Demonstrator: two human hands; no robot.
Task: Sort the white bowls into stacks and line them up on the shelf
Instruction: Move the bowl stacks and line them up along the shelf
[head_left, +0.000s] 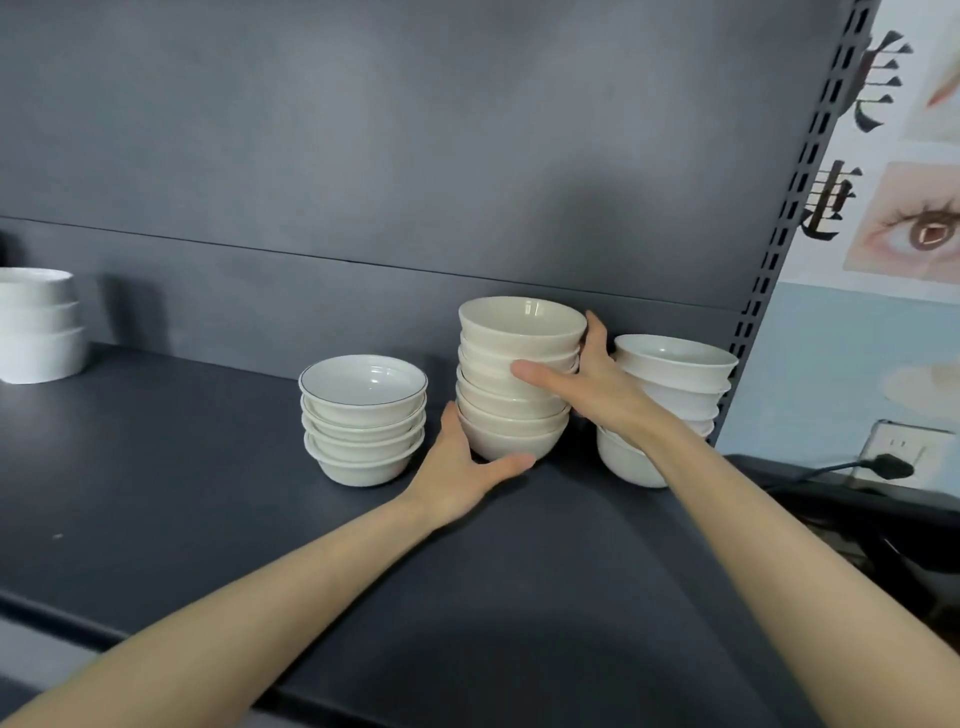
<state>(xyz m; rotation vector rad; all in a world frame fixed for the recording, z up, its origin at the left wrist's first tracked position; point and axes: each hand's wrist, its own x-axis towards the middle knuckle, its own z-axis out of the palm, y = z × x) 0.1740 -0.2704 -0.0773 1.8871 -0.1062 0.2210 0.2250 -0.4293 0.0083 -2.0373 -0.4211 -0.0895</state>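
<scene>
Middle stack: a tall stack of cream-white bowls (514, 384) stands on the dark shelf (208, 493), close to the back wall. The bowls sit one inside the other, about 6 of them, and the stack leans a little.
Left hand: the left hand (462, 467) is wrapped round the bottom bowl of the middle stack. The thumb lies along the front of it and the fingers go round the left side.
Right hand: the right hand (587, 384) grips the upper part of the same stack. The thumb presses on the front and the fingers curl behind the right side.
Left stack: a shorter stack of white bowls (363, 421) stands just beside the middle stack, on its left. The top bowl has a thin dark line round its rim. No hand touches it.
Right stack: another stack of white bowls (670, 395) stands just to the right, partly hidden by the right arm.
Far stack: 3 bigger white bowls (39, 325) are stacked at the far left of the shelf, well apart from the others.
Back wall: a dark grey panel (415, 156) rises behind the shelf, with a slotted metal post (810, 182) at its right edge.
Off to the right: a poster with an eye picture (904, 228) hangs on a light wall, and a black plug (888, 466) sits in a socket lower down.
</scene>
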